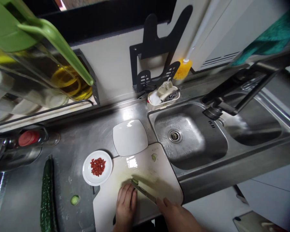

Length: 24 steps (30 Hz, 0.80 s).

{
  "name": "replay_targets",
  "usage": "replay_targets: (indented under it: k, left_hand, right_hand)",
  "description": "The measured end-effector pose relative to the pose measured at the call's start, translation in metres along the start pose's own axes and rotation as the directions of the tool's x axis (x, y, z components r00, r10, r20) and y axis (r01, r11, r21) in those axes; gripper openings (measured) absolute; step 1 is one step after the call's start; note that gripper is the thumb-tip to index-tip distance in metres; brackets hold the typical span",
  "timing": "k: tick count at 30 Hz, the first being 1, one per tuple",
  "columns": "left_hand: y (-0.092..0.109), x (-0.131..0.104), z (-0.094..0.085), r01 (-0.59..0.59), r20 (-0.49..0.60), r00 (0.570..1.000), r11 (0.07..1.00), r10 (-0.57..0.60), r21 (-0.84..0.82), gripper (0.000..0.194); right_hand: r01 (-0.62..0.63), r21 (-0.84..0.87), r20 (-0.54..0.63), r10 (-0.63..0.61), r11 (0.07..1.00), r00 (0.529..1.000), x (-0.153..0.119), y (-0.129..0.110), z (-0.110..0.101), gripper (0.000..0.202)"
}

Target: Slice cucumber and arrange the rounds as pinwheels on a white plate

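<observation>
My right hand (175, 214) grips a kitchen knife (147, 194), its blade slanting across the white cutting board (102, 206). Beside the blade tip, my left hand (126, 201) curls its fingers over a cucumber, mostly hidden; a dark green end (114, 219) pokes out at the wrist side. A thin cucumber slice (134, 182) clings at the blade near my left fingertips. Another small cucumber piece (154, 157) lies at the board's far right. A whole cucumber (47, 196) rests on the steel counter at left, with a cut cucumber end (74, 200) near it.
A white square plate (130, 138) touches the board's far edge. Left of it stands a round dish (86, 174) of small red pieces (98, 166). The double sink (195, 148) with a black faucet (214, 112) borders the right. A green-handled oil jug (70, 54) stands upper left.
</observation>
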<state>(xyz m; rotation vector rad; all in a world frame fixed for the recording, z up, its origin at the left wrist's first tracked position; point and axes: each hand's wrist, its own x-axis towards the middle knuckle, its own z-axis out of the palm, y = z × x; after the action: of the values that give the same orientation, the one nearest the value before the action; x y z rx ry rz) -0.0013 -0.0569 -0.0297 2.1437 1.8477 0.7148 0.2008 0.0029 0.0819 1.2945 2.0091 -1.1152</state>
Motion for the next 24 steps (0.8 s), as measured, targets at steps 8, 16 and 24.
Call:
replay_targets:
  k: [8, 16, 24]
  left_hand:
    - [-0.001, -0.001, 0.002, 0.014, -0.003, 1.000, 1.000, -0.014, 0.022, 0.024]
    - [-0.002, -0.002, 0.002, -0.011, -0.021, 1.000, 1.000, 0.012, 0.012, 0.022]
    - [0.002, 0.001, 0.000, -0.005, -0.028, 1.000, 0.999, 0.005, 0.032, 0.023]
  right_hand:
    - [0.009, 0.012, -0.004, -0.009, 1.000, 1.000, 0.005, -0.002, -0.001, 0.051]
    - [0.032, 0.027, -0.056, -0.031, 0.999, 0.998, 0.010, -0.002, 0.005, 0.050]
    - [0.033, 0.000, -0.082, -0.033, 0.999, 0.996, 0.020, -0.007, 0.012, 0.044]
